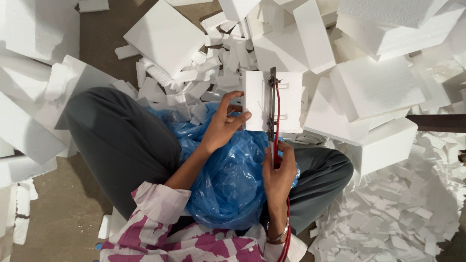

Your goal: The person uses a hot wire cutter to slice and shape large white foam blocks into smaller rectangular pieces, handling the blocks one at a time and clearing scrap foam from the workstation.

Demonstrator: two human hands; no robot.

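I sit cross-legged on the floor with a blue plastic bag [228, 179] in my lap. My left hand [223, 123] grips the left edge of a small white foam block [259, 99] held upright in front of me. My right hand [277, 167] is closed around the handle of a thin metal cutting tool [272, 104] with a red cord [277, 126] running along it and down past my wrist. The tool's bar crosses the middle of the block from top to bottom, and slots show in the foam beside it.
White foam slabs and blocks [374, 87] are piled all around, with large ones at the back and right. Several small foam offcuts [388, 223] litter the floor at right and behind the block. Bare concrete floor [63, 213] shows at lower left.
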